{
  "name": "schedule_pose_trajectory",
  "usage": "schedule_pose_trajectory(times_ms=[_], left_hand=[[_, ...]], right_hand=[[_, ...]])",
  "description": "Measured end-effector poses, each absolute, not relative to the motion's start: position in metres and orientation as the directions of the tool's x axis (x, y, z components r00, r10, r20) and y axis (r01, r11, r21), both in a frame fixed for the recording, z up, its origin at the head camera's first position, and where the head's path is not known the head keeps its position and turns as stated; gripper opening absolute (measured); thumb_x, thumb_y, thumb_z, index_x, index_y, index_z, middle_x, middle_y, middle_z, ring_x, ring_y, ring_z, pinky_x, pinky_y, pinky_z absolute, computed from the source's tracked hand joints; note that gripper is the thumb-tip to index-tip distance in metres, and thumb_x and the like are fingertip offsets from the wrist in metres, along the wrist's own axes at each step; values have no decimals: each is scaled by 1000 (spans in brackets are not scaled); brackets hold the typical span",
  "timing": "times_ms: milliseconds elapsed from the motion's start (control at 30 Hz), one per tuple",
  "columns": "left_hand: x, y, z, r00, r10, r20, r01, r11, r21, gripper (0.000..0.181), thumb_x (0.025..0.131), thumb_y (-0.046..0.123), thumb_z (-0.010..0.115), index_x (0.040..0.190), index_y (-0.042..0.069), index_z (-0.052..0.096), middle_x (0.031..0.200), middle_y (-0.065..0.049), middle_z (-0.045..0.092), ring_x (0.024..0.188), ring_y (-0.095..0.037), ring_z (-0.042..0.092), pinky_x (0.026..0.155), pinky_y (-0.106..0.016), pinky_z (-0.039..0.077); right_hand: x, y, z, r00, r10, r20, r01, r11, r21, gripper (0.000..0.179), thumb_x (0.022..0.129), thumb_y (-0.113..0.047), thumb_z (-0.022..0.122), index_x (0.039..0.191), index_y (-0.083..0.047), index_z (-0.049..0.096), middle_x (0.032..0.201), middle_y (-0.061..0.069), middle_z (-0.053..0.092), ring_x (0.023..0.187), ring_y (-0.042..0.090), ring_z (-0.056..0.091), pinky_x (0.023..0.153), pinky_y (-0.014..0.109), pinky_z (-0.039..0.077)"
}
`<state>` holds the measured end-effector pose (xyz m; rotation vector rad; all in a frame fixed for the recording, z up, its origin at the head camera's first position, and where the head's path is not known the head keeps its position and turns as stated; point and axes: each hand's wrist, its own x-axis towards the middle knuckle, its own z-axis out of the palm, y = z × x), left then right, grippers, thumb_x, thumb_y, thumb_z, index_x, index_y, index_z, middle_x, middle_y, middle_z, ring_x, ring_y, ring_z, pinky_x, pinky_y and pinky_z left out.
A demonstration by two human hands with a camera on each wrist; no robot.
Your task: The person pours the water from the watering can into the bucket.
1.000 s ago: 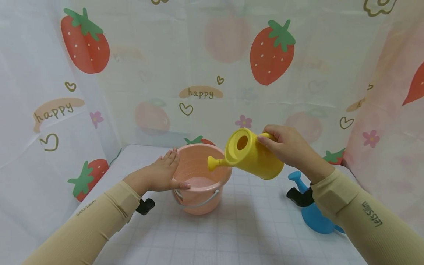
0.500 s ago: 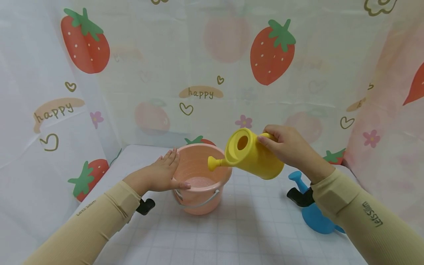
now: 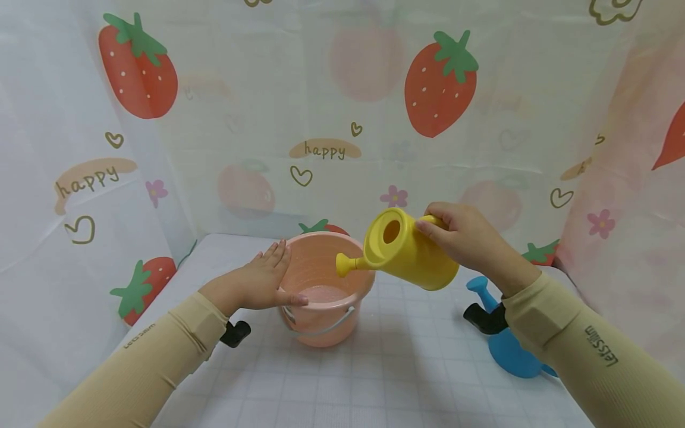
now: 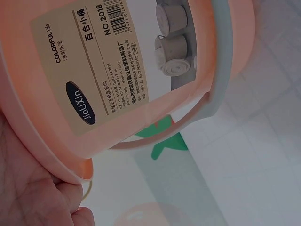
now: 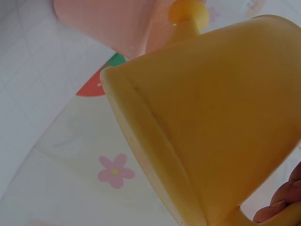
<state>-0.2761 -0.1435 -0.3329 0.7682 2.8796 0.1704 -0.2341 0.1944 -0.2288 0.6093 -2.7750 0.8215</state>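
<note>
My right hand [image 3: 460,235] grips the handle of a yellow watering can [image 3: 428,261], raised above the table and tilted left. Its spout head points into the pink bucket [image 3: 326,330], just over the right part of the rim. Whether water runs from it I cannot tell. On the bucket's left rim rests my left hand [image 3: 259,282], fingers straight and thumb along the near edge. The bucket stands upright with its pale handle hanging at the front. In the left wrist view a printed label [image 4: 103,61] shows on the bucket's side. Curled fingertips [image 5: 284,200] appear at the can's handle in the right wrist view.
A blue watering can [image 3: 514,353] stands on the right of the table, partly hidden by my right forearm and the black wrist camera [image 3: 484,318]. Behind the white table [image 3: 321,392] hang curtains [image 3: 321,89] printed with strawberries.
</note>
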Motion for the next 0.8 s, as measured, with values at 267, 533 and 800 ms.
schedule_pose_trajectory(times_ms=[267,533,800], left_hand=[[-279,-144,-337,-864,489,-115,474,870,137,113,76,74,45,144,-5,1,150,-22,-6,139,-34,-3,109,-51,9],[-281,-144,-339,-870,479,-119,464,876,134,112,77,73,46,144,-4,1,150,-20,-7,139,-32,-4,110,-50,9],[-277,-144,-334,-863,489,-123,471,869,151,112,77,72,47,143,-6,1,150,-23,-6,138,-35,-3,109,-52,9]], right_hand=[[-234,194,-228,-898,-334,287,-436,768,-470,26,92,-33,54,81,-9,58,72,6,55,68,21,52,60,29,47],[-234,194,-228,-899,-334,282,-432,773,-464,26,92,-33,55,81,-9,58,71,5,55,68,21,52,60,29,47],[-235,194,-228,-898,-340,278,-435,774,-460,27,92,-34,54,82,-9,58,72,5,56,67,21,53,59,29,47]])
